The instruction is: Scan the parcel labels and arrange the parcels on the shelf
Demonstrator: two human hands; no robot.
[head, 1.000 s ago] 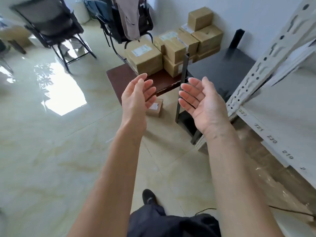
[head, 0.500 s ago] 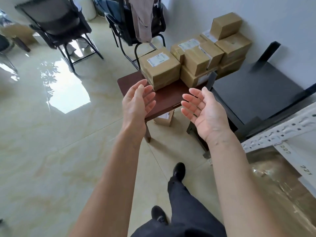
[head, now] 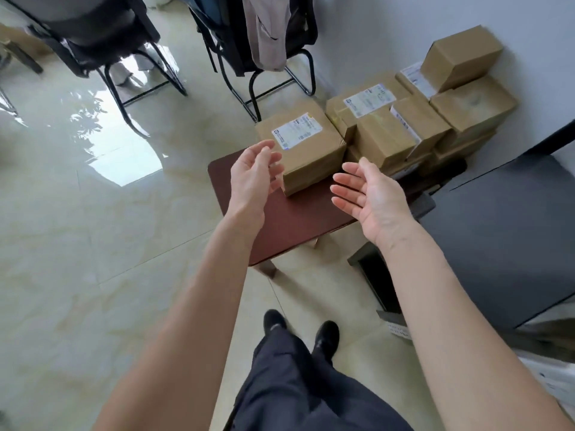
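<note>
- I am seeing two black chairs (head: 102,48) along the upper left of the frame; I am leaving them out of the work.
- My left hand (head: 253,178) is hanging just left of centre, fingers loosely spread and holding nothing, in front of the near-left corner of the nearest parcel (head: 303,149); I cannot tell whether it is touching.
- That parcel is sitting at frame centre on the dark red low table (head: 280,225), its white label (head: 297,130) facing up. I am judging it a stiff taped carton, probably light to moderate in weight, with smooth tape that may be slippery, so I am planning to take it by its two opposite side faces, palms flat, label kept up for scanning.
- My right hand (head: 371,194) is open and empty right of centre, palm turned inward, apart from the parcel's right side.
- The other parcels (head: 435,113) are stacked toward the upper right against the wall, touching one another; pulling one could shift its neighbours.
- A black table (head: 504,244) is filling the right edge.
</note>
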